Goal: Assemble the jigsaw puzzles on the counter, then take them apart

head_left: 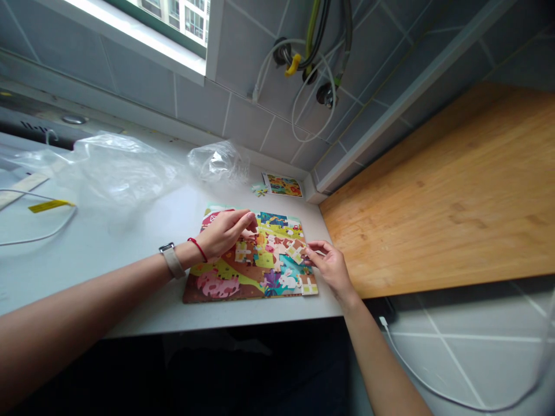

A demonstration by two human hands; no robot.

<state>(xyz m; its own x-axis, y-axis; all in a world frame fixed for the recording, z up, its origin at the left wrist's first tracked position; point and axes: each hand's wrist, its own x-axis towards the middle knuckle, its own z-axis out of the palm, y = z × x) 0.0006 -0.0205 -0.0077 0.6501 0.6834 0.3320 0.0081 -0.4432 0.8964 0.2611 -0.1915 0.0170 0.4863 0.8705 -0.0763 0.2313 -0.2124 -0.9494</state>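
A colourful farm-scene jigsaw puzzle point(219, 284) lies on the white counter, with a pink pig, a cow and a white rabbit on it. My left hand point(228, 231) is over its upper middle, fingers bent down and held together; their tips are partly hidden, so what they hold, if anything, cannot be seen. At the puzzle's right side my right hand point(328, 266) pinches a jigsaw piece point(296, 251) between thumb and fingers. This piece is tilted and shows a pale fence on brown. Another fence piece point(309, 285) sits at the lower right corner.
Clear plastic bags point(125, 164) lie behind on the left. A small picture card point(284, 185) and several loose pieces point(260, 189) are at the back. A wooden board point(442, 202) borders the right. A white cable point(47, 234) with a yellow tag lies left.
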